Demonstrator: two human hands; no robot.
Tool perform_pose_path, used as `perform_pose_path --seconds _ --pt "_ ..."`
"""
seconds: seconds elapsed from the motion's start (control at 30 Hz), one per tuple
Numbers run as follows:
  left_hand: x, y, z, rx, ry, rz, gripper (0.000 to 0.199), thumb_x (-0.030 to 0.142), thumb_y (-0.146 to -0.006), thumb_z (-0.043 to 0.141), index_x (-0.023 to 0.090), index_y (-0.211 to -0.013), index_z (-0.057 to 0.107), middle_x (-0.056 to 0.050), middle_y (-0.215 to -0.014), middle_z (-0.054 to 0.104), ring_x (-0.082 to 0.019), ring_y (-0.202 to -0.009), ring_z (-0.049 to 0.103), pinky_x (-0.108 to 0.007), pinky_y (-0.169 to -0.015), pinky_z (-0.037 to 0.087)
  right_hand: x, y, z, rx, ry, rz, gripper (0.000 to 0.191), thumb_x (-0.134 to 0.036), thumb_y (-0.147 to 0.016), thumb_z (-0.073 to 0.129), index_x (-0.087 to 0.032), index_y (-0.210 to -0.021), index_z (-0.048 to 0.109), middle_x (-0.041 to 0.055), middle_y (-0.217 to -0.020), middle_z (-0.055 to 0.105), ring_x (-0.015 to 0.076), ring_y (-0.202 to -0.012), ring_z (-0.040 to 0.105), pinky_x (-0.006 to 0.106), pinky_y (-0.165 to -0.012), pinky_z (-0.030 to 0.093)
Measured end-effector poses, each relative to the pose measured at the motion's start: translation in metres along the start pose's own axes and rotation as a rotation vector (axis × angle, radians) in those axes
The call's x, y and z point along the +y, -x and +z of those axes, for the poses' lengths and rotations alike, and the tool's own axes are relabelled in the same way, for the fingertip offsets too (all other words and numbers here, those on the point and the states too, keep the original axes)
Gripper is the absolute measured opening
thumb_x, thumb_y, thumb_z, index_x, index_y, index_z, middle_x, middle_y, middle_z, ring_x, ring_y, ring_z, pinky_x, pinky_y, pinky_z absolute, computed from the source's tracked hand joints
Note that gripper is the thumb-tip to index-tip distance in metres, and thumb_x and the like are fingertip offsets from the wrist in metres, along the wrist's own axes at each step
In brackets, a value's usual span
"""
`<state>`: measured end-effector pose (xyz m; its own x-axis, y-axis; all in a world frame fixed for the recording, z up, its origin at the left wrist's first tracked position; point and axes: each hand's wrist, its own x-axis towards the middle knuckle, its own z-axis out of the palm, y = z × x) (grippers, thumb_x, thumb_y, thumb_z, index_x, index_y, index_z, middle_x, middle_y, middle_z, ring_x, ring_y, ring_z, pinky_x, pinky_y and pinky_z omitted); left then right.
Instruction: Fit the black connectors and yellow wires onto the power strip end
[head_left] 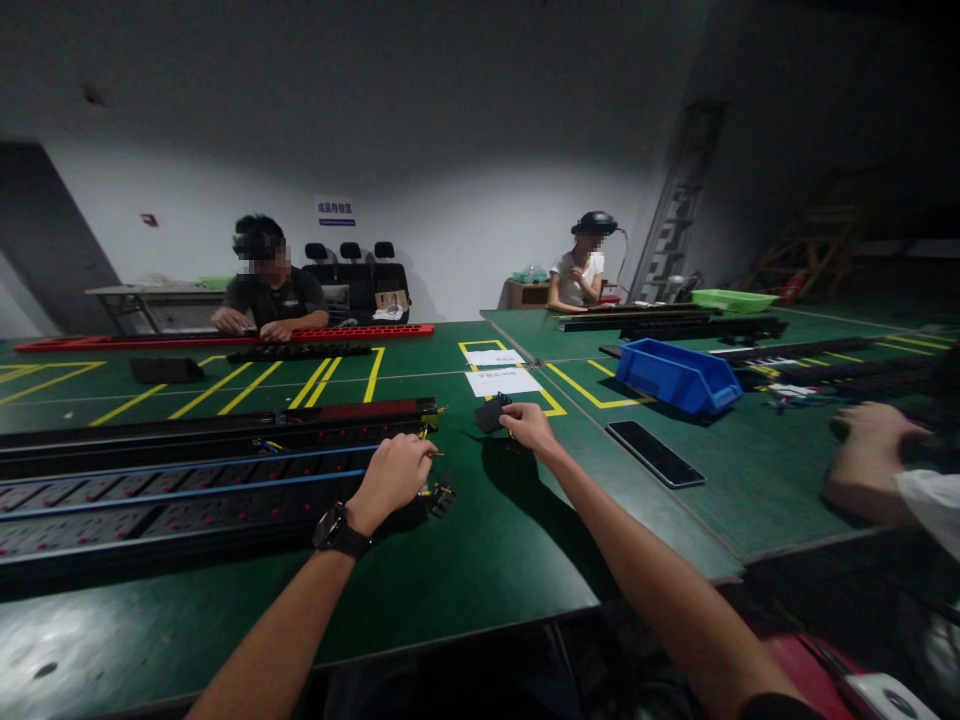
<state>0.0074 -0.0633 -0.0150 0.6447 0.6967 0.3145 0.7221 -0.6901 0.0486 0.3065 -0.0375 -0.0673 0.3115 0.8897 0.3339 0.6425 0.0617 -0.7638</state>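
Note:
My right hand (pixel 531 428) pinches a small flat black part (pixel 491 413), perhaps an end cap, between thumb and fingers just above the green table. My left hand (pixel 394 482), with a watch (pixel 339 530) on its wrist, lies over the end of the long black power strips (pixel 187 500). Its fingers are closed together near short wires at that end. What they grip, if anything, I cannot make out. A small black piece with wires (pixel 442 498) sticks out below the left fingers. Blue lines run along the strips, with rows of red spots.
A phone (pixel 655 452) and a blue bin (pixel 675 378) lie on the green table (pixel 480 570) to the right. White paper labels (pixel 504 381) lie ahead. Two people sit across, one behind a red rail (pixel 367 333). Another person's arm (pixel 874 460) rests at the right.

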Motion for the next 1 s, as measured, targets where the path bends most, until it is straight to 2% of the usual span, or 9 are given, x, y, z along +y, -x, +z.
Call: perform_pose_path --seconds 0.1,0.23,0.4,0.53,0.7,0.87,1.0 --pt "0.001 0.000 0.000 0.003 -0.008 -0.004 0.033 0.019 -0.097 0.045 0.023 -0.108 0.076 -0.006 -0.105 0.074 -0.022 -0.101 0.065 -0.035 -0.087 0.046 -0.020 0.014 0.006 -0.015 -0.014 -0.058 0.024 -0.021 -0.076 0.063 -0.016 -0.094 0.078 0.0063 -0.086 0.077 0.0188 -0.077 0.070 0.024 -0.065 0.049" --pt "0.002 0.001 -0.002 0.007 -0.019 -0.010 0.033 0.020 -0.097 0.045 0.023 -0.108 0.075 -0.006 -0.105 0.074 -0.023 -0.100 0.065 -0.035 -0.086 0.046 -0.049 0.037 0.017 -0.130 -0.024 -0.212 0.017 -0.018 -0.074 0.062 -0.016 -0.085 0.076 0.0031 -0.076 0.074 0.0157 -0.068 0.066 0.022 -0.060 0.043" --pt "0.004 0.001 -0.004 -0.003 -0.032 -0.017 0.032 0.019 -0.096 0.045 0.022 -0.106 0.075 -0.007 -0.104 0.074 -0.023 -0.099 0.065 -0.034 -0.085 0.046 -0.071 0.056 0.026 -0.182 0.028 -0.371 0.017 -0.018 -0.077 0.063 -0.016 -0.089 0.075 0.0018 -0.077 0.073 0.0135 -0.066 0.060 0.023 -0.062 0.040" --pt "0.005 0.000 -0.005 -0.010 -0.030 -0.027 0.032 0.019 -0.096 0.045 0.022 -0.108 0.074 -0.007 -0.105 0.074 -0.023 -0.100 0.065 -0.034 -0.086 0.046 -0.073 0.064 0.030 -0.294 0.087 -0.447 0.022 -0.015 -0.078 0.063 -0.018 -0.095 0.075 0.0019 -0.080 0.073 0.0139 -0.067 0.060 0.023 -0.062 0.039" --pt "0.006 0.001 -0.007 -0.018 -0.013 -0.033 0.031 0.019 -0.096 0.045 0.022 -0.107 0.073 -0.008 -0.105 0.074 -0.024 -0.100 0.065 -0.034 -0.087 0.046 -0.068 0.068 0.035 -0.401 0.112 -0.476 0.032 -0.011 -0.075 0.066 -0.020 -0.105 0.073 0.0029 -0.085 0.073 0.0161 -0.072 0.063 0.023 -0.065 0.043" --pt "0.007 0.000 -0.009 -0.032 0.015 -0.059 0.029 0.018 -0.094 0.045 0.020 -0.106 0.072 -0.009 -0.104 0.074 -0.023 -0.100 0.067 -0.033 -0.087 0.046 -0.065 0.067 0.038 -0.495 -0.092 -0.483 0.045 -0.009 -0.078 0.063 -0.020 -0.121 0.067 0.0020 -0.092 0.075 0.0169 -0.079 0.068 0.025 -0.073 0.050" --pt "0.007 -0.001 -0.010 -0.030 0.056 -0.098 0.023 0.016 -0.092 0.046 0.020 -0.102 0.067 -0.007 -0.096 0.074 -0.021 -0.092 0.068 -0.030 -0.082 0.046 -0.064 0.065 0.043 -0.601 -0.266 -0.449 0.058 -0.002 -0.074 0.055 -0.017 -0.130 0.062 0.0038 -0.098 0.077 0.0184 -0.089 0.071 0.027 -0.080 0.052"
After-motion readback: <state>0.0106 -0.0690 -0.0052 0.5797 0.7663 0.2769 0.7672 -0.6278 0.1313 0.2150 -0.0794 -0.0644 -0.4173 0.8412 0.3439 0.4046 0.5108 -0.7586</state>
